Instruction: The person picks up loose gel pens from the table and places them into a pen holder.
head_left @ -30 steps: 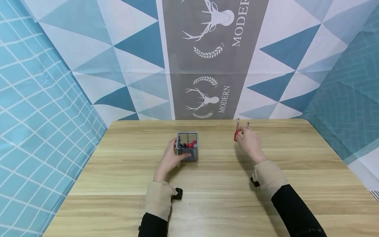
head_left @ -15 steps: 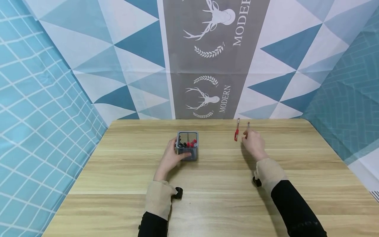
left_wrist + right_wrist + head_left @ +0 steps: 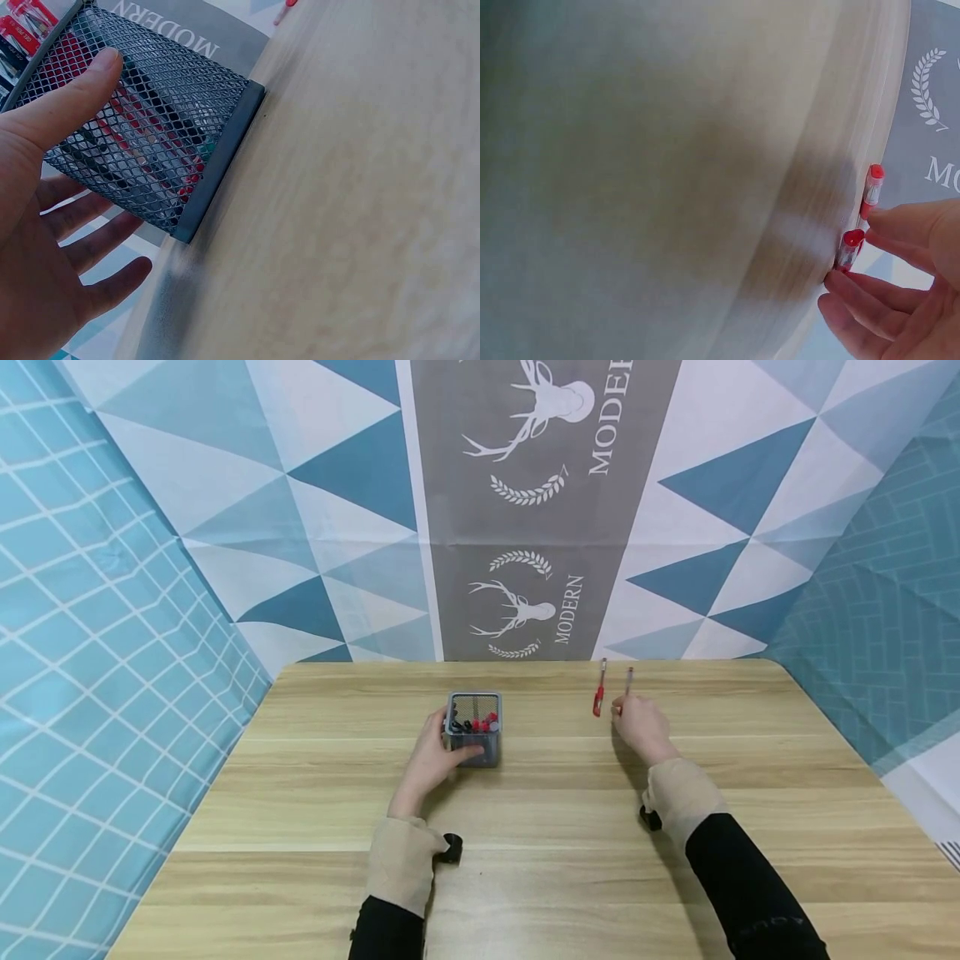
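My left hand (image 3: 431, 752) grips the square dark mesh pen holder (image 3: 474, 752) by its side, thumb across the front mesh (image 3: 165, 120) in the left wrist view. Red-capped and black-capped pens stand inside the holder. At the right, my right hand (image 3: 642, 727) pinches the capped end of a gel pen (image 3: 629, 681) lying on the table. In the right wrist view, thumb and fingers close in on both sides of its red cap (image 3: 850, 251). Another red gel pen (image 3: 599, 693) lies just to the left, its cap (image 3: 873, 186) beyond the thumb.
The wooden table (image 3: 525, 835) has its far edge against a patterned backdrop (image 3: 517, 527). Both pens lie near that far edge, pointing towards it. A blue-tiled sheet (image 3: 112, 652) hangs along the left side, a teal one (image 3: 862, 585) along the right.
My right hand has let go of the left red pen, moved slightly right to the second pen, and its fingers have closed at that pen's cap. The left hand stays on the holder.
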A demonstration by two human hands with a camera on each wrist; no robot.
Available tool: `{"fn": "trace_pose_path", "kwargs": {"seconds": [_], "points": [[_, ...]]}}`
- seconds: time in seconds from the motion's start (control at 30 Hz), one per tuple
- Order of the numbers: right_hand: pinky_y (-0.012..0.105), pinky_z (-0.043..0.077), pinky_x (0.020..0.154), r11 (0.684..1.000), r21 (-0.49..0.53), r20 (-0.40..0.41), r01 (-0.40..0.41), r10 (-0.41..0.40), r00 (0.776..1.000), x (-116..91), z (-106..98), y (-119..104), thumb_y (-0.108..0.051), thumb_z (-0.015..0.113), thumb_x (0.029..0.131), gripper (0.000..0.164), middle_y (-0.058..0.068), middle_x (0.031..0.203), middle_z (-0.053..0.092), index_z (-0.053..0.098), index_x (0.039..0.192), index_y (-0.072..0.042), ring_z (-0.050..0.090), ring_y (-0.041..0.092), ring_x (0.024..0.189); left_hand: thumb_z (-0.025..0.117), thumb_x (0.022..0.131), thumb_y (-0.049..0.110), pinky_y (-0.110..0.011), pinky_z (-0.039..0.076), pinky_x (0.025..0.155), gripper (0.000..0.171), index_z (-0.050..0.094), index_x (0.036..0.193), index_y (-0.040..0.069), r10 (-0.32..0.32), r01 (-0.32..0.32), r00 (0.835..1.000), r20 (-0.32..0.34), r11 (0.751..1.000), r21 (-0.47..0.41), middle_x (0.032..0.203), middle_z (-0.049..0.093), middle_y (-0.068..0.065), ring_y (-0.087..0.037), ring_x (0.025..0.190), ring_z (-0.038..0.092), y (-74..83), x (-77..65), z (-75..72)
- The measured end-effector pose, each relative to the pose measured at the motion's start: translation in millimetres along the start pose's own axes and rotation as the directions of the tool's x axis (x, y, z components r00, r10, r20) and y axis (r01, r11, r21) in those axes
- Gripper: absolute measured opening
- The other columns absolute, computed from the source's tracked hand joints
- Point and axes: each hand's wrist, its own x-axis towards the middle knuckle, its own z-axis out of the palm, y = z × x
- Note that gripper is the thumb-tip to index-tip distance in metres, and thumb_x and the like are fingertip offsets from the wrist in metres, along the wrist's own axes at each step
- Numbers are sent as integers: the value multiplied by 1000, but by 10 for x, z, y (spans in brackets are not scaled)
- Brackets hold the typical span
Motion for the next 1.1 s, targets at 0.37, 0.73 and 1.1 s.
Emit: {"fn": "trace_pose_path", "kwargs": {"seconds": [0.37,0.73,1.1], "points": [[46,48,69,991,-95,40,91,-87,995,-26,35,-8,-10,52,87,19,24,95,57,64,99,-2,54,36,87,81,65,26,-46,26,108,89,34,138,9,-4,4,1000,2,1000,6,134,41,-10,-27,124,39,4,-10,4],[48,48,72,994,-66,-12,92,-93,996,2,35,9,-4,58,81,9,24,85,56,59,83,4,55,38,81,81,67,23,-46,26,108,86,35,138,8,1,-1,1000,-3,1000,-1,135,40,-10,-27,124,38,6,-8,1],[49,50,71,996,-65,-37,61,-63,997,-6,38,-6,-2,50,85,16,29,86,58,60,88,10,57,41,81,81,66,23,-45,27,108,88,34,139,8,2,-2,1000,1,1000,-1,136,40,-10,-27,125,38,7,-4,-2]]}}
